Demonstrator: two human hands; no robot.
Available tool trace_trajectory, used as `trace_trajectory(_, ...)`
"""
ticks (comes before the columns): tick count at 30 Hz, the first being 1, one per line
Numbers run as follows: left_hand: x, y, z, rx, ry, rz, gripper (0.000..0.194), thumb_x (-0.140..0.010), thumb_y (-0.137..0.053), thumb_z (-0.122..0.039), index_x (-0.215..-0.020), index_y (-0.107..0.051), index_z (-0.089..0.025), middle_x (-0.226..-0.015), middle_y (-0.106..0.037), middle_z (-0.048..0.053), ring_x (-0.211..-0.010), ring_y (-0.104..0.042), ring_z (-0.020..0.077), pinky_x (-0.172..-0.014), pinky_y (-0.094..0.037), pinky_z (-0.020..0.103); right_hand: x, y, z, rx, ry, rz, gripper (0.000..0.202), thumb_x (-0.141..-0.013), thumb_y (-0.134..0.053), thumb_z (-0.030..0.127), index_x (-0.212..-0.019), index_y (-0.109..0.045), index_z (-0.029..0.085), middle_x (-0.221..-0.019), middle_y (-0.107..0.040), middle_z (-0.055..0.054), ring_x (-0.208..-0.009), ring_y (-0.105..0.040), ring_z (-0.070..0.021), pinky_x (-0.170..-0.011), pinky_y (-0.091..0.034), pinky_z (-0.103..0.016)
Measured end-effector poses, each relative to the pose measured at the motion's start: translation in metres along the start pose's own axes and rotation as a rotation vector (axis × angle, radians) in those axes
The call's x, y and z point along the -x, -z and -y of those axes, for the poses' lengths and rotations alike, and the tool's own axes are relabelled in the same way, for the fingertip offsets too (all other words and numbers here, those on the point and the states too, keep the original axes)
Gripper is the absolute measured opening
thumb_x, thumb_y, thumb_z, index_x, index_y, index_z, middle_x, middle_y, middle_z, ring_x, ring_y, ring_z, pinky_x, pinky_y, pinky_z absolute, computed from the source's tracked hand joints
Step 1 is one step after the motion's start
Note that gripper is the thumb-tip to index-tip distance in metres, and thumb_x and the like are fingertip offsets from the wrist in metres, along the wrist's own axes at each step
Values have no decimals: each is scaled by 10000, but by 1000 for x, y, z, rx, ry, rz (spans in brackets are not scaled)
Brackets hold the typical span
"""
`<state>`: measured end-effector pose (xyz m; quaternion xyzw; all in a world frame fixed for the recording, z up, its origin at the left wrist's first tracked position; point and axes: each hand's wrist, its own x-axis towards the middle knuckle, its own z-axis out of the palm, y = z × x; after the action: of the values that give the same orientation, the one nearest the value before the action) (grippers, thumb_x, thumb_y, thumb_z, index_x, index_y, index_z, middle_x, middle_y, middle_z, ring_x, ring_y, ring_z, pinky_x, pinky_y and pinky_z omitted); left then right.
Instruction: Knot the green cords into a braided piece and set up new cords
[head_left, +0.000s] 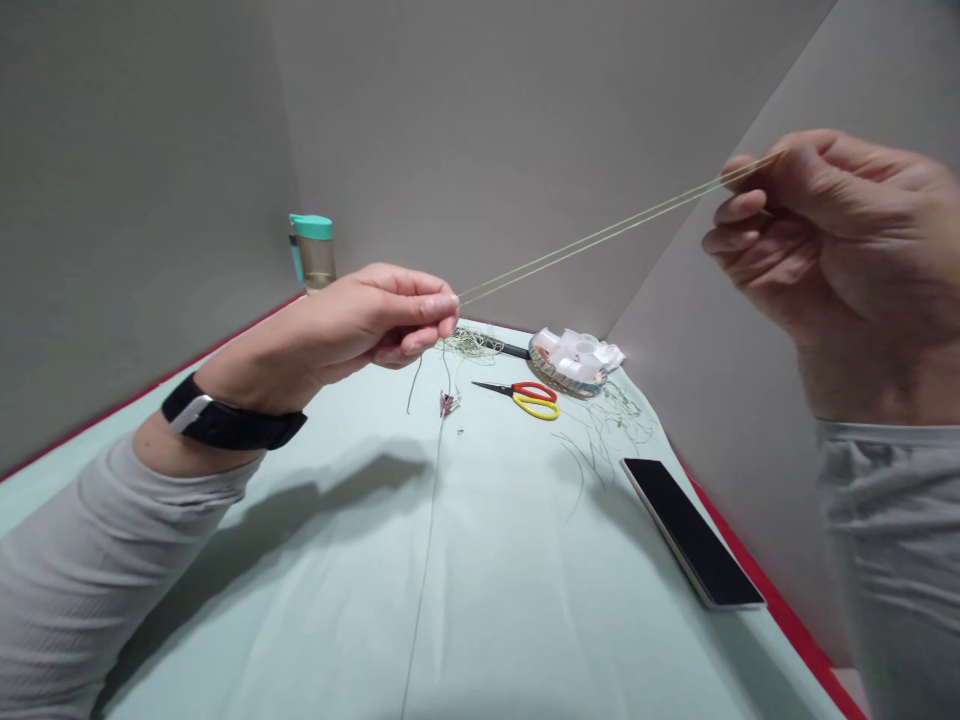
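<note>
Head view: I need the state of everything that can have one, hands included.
Left hand: closed, pinching the thread
Right hand: thumb and fingers pinching the thread, other fingers curled
Thread: doubled, stretched straight between the hands
Scissors: lying down, blades apparently shut
Bottle: upright, lid on
Phone: lying flat, screen dark
Dish: filled with white pieces
Wristband: fastened

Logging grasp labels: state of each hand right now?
Left hand: closed, fingertips pinching two pale strands.
Right hand: closed, pinching the same strands, held taut higher up.
</note>
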<state>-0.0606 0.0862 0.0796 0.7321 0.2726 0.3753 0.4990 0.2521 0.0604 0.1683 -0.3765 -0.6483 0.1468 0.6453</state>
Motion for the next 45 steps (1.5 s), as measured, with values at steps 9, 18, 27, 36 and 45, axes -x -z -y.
trace_trajectory(9, -9, -2, 12, -583, 33, 87, 286, -906, -661, -395, -862, -850, -185, -752, -694, 48, -656, -572, 171, -618, -419, 278, 16, -14, 21, -130, -105, 86, 349, -1011, -636, 68, -698, -707, 206, -979, -812, -41, -647, -593, -43, -582, -479, -207)
trace_trajectory(18, 5, -19, -4, -478, -65, -303, 308, -912, -712, -351, -1125, -874, -198, -776, -702, 35, -675, -520, 172, -625, -398, 306, 39, -26, 23, 225, 26, 346, 224, -940, -726, 11, -795, -792, 169, -880, -797, 13, -638, -544, -37, -579, -412, -221)
trace_trajectory(27, -19, -65, 4, 161, -211, -38, 56, -867, -818, -138, -877, -772, -168, -713, -645, -33, -558, -581, 84, -473, -464, 187, 79, -53, -4, 495, 324, 563, 191, -980, -649, 96, -835, -715, 203, -1225, -762, -69, -1023, -678, -204, -973, -560, -398)
trace_trajectory(36, -22, -73, 23, 22, -110, 132, 150, -840, -731, -99, -977, -686, -142, -719, -695, -36, -555, -688, 117, -555, -637, 251, 118, -50, -48, 287, 131, 394, 152, -989, -718, 178, -858, -763, 243, -1290, -741, -61, -1250, -656, -262, -1070, -463, -470)
trace_trajectory(45, -20, -94, 51, -736, -206, -39, 242, -959, -582, 72, -903, -695, -134, -808, -742, 10, -762, -767, 161, -753, -676, 310, 141, -44, -79, 211, 97, 313, 119, -1022, -701, 190, -993, -778, 276, -1248, -772, -45, -1235, -696, -247, -1023, -503, -434)
